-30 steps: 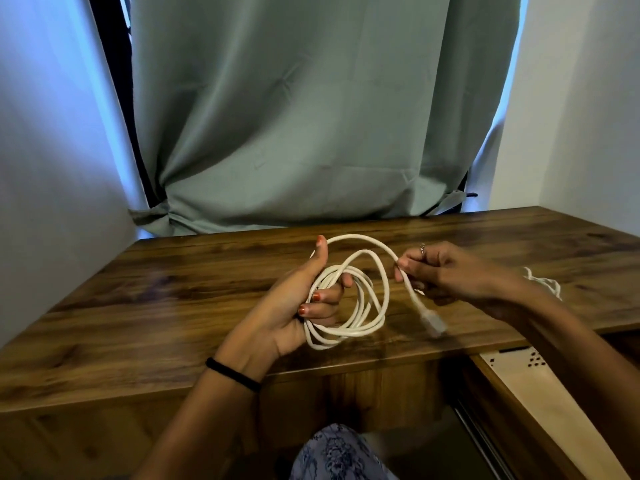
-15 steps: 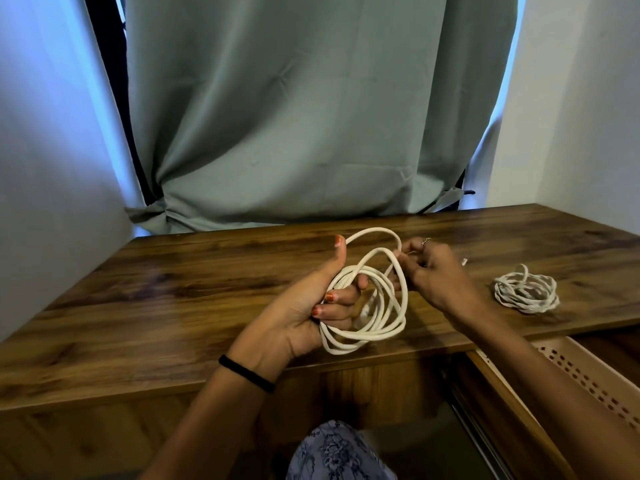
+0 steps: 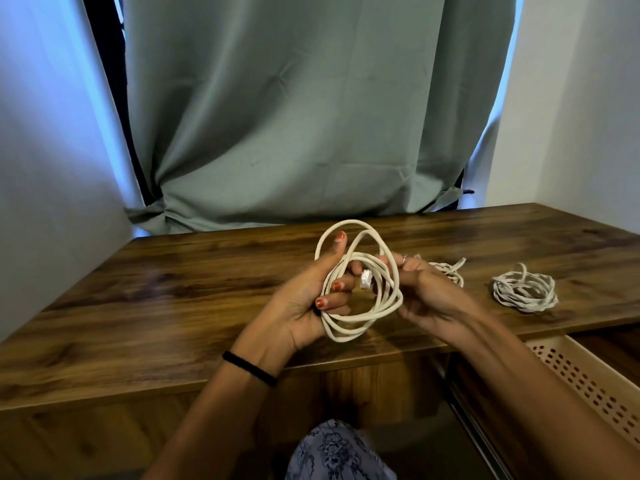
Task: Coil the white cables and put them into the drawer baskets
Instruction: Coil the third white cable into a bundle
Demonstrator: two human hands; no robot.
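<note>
At frame centre, the left hand (image 3: 304,299) grips the thick white coiled cable (image 3: 360,327) so its loops stay gathered, while the right hand (image 3: 426,296) pinches its far side, probably tucking in the white plug end (image 3: 366,280).

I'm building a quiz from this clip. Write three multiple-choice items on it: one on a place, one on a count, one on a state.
1. Where does the perforated beige basket sit?
A. on the desk top
B. in the open drawer at lower right
C. on the lap

2. How many cable bundles lie on the desk, not held?
A. none
B. two
C. five

3. What state is the thick white cable in?
A. looped, gripped by the left hand
B. stretched straight
C. lying in the basket

Answers: 1 B, it shows below the desk edge. 2 B, one lies in full view and one behind the right hand. 3 A, loops pass round the fingers.
</note>
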